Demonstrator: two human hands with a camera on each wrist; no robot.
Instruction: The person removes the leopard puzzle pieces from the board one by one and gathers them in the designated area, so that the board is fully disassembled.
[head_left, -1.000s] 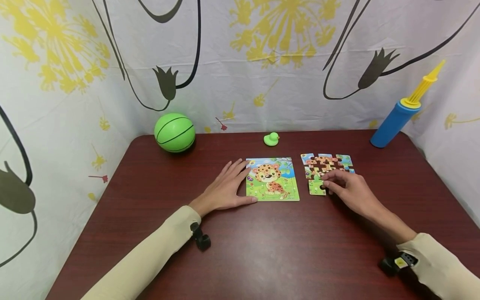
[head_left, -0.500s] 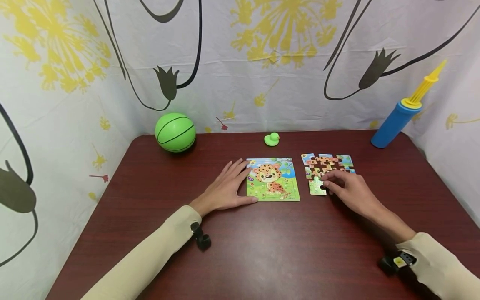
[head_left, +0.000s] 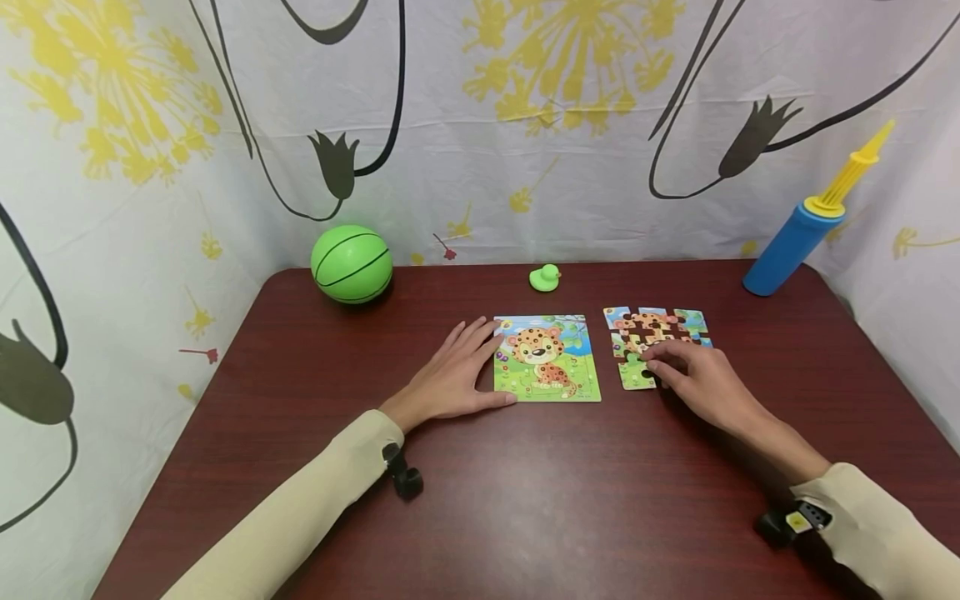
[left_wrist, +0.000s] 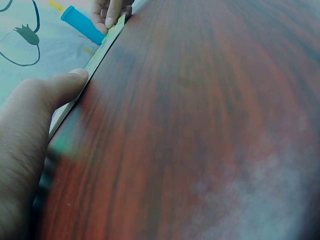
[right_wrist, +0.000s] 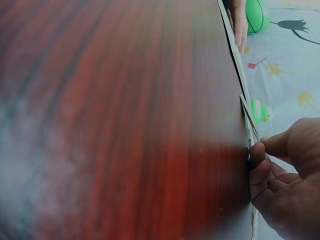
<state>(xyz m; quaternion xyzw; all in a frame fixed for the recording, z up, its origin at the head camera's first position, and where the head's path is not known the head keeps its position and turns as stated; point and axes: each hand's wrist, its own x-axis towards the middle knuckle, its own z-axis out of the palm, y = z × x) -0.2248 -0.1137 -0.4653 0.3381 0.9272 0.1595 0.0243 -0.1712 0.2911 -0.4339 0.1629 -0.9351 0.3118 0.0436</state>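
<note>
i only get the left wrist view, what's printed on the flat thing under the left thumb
Observer: The head view shows a spotted, leopard-like cub printed on the picture board.
Operator: ok and what's past the right hand's fingertips
Observer: A group of puzzle pieces lies just beyond the green piece that the right hand pinches.

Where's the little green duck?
In the head view, the duck sits near the far edge of the table, just behind the leopard picture, between the ball on the left and the pump on the right.
</note>
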